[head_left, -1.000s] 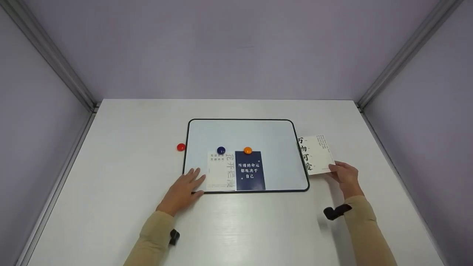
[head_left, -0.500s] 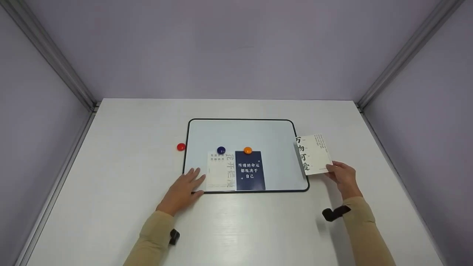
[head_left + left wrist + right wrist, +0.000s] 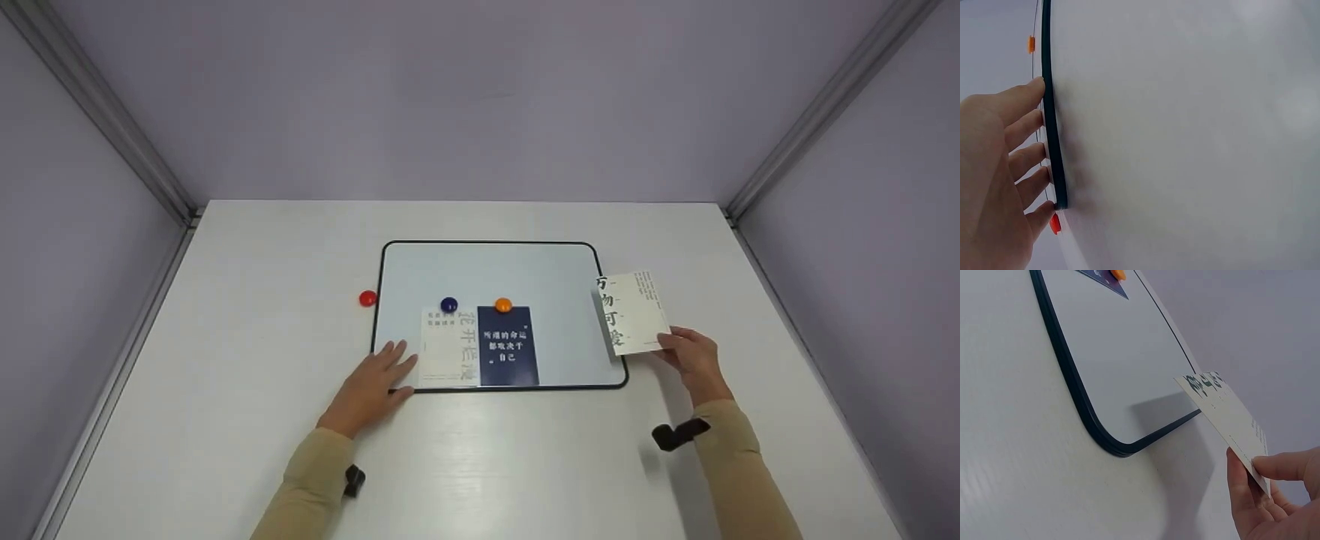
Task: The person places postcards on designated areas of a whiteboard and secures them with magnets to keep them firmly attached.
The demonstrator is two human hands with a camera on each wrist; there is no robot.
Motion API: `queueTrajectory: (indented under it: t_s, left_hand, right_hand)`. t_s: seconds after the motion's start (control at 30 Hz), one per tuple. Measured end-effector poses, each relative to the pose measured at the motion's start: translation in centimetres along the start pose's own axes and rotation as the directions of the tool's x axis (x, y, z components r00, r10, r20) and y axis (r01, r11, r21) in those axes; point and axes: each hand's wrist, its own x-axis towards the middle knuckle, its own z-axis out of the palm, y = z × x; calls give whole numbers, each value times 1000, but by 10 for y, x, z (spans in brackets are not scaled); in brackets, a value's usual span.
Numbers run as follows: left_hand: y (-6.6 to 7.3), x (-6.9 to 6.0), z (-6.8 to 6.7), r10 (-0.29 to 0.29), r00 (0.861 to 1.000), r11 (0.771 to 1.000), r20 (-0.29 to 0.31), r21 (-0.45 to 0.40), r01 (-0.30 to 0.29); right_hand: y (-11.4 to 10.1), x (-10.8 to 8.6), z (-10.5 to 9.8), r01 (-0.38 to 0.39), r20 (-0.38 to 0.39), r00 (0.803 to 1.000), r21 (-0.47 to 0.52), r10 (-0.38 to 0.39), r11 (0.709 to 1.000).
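A cream card point(image 3: 634, 313) with black Chinese lettering is pinched at its lower right corner between the thumb and fingers of my right hand point(image 3: 694, 360). Tilted and lifted, it overhangs the right edge of a black-framed whiteboard point(image 3: 420, 270), casting a shadow there. My left hand point(image 3: 373, 386) rests with spread fingers on the board's lower left corner. On the board, a dark blue round magnet point(image 3: 448, 305) sits at the top of a white card point(image 3: 442, 352). Beside it, an orange magnet point(image 3: 503, 305) sits at the top of a navy card point(image 3: 508, 352).
A red round magnet point(image 3: 367, 298) lies just outside the board's left edge. The board lies on a white table point(image 3: 465, 465) with pale walls point(image 3: 465, 105) at the back and sides. Each sleeve has a black device point(image 3: 679, 434) at the wrist.
My right hand has moved slightly left, carrying the cream card farther over the board's right edge. The left hand, board, magnets and other cards have stayed still.
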Motion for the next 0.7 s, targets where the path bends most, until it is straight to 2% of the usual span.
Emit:
queueTrajectory:
  t_s: [0.3,0.7]
  left_hand:
    - [3,-2,-3,0,1000,1000,4,-21,0]
    - [1,-1,-2,1,1000,1000,3,-11,-1]
  right_hand:
    - [0,-2,0,23,53,998,-11,-22,1000]
    - [0,-4,6,10,48,999,-29,-9,1000]
